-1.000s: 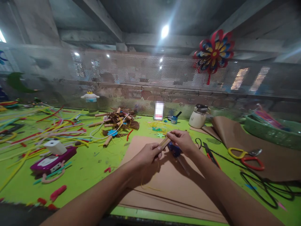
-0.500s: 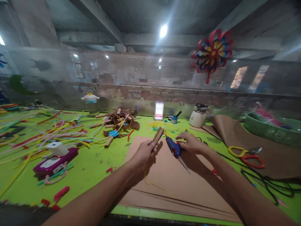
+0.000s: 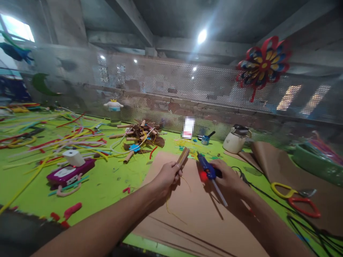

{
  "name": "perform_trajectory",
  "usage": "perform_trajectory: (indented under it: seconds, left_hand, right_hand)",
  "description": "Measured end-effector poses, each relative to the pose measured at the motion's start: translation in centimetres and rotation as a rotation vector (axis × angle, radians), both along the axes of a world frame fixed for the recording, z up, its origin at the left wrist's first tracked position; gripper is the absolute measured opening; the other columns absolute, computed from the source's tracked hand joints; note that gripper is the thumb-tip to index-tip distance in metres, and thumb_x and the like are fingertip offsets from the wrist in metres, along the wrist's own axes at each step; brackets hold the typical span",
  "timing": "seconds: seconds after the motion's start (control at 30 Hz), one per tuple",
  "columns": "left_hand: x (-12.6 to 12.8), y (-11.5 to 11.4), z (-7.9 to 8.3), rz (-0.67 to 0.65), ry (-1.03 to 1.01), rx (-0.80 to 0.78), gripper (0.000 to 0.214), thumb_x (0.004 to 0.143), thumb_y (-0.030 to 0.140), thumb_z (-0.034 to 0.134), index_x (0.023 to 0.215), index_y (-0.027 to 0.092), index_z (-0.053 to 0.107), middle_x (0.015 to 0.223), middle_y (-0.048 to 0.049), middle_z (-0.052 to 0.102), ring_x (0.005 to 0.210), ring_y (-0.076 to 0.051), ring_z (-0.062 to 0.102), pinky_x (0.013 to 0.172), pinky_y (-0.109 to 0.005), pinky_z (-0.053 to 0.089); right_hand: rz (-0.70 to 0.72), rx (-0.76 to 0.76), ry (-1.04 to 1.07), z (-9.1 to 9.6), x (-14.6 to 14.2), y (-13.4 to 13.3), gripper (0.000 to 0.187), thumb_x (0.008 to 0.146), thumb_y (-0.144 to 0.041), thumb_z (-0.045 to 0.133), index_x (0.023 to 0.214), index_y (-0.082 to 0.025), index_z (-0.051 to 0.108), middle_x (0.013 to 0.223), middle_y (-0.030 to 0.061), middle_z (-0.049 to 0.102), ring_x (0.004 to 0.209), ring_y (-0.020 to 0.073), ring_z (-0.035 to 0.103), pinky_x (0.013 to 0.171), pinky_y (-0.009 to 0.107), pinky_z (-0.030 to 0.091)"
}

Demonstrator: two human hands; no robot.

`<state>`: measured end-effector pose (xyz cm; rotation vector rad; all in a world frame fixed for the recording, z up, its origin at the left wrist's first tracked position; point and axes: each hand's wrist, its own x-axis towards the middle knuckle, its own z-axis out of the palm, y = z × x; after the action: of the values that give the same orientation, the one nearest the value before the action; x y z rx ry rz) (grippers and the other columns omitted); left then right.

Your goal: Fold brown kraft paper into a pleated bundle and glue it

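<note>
In the head view, my left hand [image 3: 170,175] is closed round a narrow folded strip of brown paper [image 3: 183,156], which points up and away. Thin yellow string [image 3: 175,215] trails below that hand. My right hand [image 3: 225,175] is wrapped round the handle of a blue hot glue gun [image 3: 207,167]. A clear glue stick [image 3: 219,192] sticks out of its back end, and a red glow shows beside it. The gun's nozzle is a little right of the strip, apart from it. Beneath both hands lies a stack of brown paper sheets [image 3: 187,210].
A pile of brown paper rolls [image 3: 143,137] sits behind on the green table. Left are colourful pipe cleaners [image 3: 77,135] and a purple power strip [image 3: 69,173]. Scissors [image 3: 294,196], a black cable [image 3: 268,196], a white jug [image 3: 235,139] and a green basket [image 3: 308,160] stand right.
My right hand has closed round the glue gun's handle and lifted the gun off the paper. My left hand still holds the paper strip. The whole view has shifted and tilted.
</note>
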<state>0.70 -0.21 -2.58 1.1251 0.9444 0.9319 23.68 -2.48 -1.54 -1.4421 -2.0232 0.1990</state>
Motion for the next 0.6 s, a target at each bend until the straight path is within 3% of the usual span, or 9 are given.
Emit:
perform_trajectory:
  seconds: [0.13, 0.2, 0.3, 0.43, 0.6]
  left_hand:
    - [0.1, 0.1, -0.4, 0.000, 0.015, -0.063, 0.028, 0.082, 0.044, 0.047, 0.071, 0.017, 0.045, 0.046, 0.0083, 0.035, 0.033, -0.003, 0.026, 0.036, -0.019, 0.014]
    - [0.2, 0.2, -0.6, 0.008, 0.023, -0.060, 0.027, 0.081, 0.043, 0.049, 0.072, 0.017, 0.045, 0.046, 0.0083, 0.036, 0.033, -0.003, 0.024, 0.036, -0.019, 0.013]
    - [0.3, 0.1, -0.6, 0.004, 0.018, -0.057, 0.026, 0.080, 0.042, 0.050, 0.071, 0.018, 0.045, 0.046, 0.0086, 0.036, 0.033, -0.003, 0.024, 0.036, -0.019, 0.014]
    - [0.3, -0.1, -0.6, 0.001, -0.005, -0.051, 0.028, 0.081, 0.043, 0.048, 0.069, 0.018, 0.044, 0.045, 0.0077, 0.035, 0.033, -0.004, 0.027, 0.037, -0.019, 0.016]
    - [0.3, -0.1, -0.9, 0.025, -0.038, -0.083, 0.028, 0.080, 0.042, 0.050, 0.069, 0.017, 0.044, 0.048, 0.0069, 0.039, 0.034, -0.003, 0.029, 0.038, -0.019, 0.016]
  right_hand:
    - [0.041, -0.148, 0.291, 1.8, 0.5, -0.9, 0.034, 0.077, -0.039, 0.056, 0.105, -0.018, 0.060, 0.096, 0.0077, 0.064, 0.086, 0.0231, 0.058, 0.073, 0.033, 0.045]
    - [0.048, -0.224, 0.416, 1.9, 0.1, -1.2, 0.036, 0.081, -0.047, 0.051, 0.098, -0.017, 0.063, 0.089, 0.0086, 0.065, 0.080, 0.0226, 0.059, 0.068, 0.032, 0.046]
    - [0.135, -0.322, 0.567, 1.5, -0.9, -1.4, 0.043, 0.085, -0.053, 0.044, 0.083, -0.015, 0.063, 0.083, 0.0090, 0.065, 0.076, 0.0210, 0.061, 0.072, 0.033, 0.046]
    - [0.139, -0.420, 0.523, 1.0, -2.1, -1.6, 0.049, 0.084, -0.058, 0.041, 0.074, -0.015, 0.062, 0.076, 0.0087, 0.064, 0.074, 0.0216, 0.062, 0.071, 0.033, 0.046]
    - [0.073, -0.374, 0.420, 0.2, -2.5, -1.5, 0.049, 0.083, -0.060, 0.039, 0.070, -0.019, 0.062, 0.070, 0.0073, 0.061, 0.068, 0.0209, 0.058, 0.063, 0.032, 0.043]
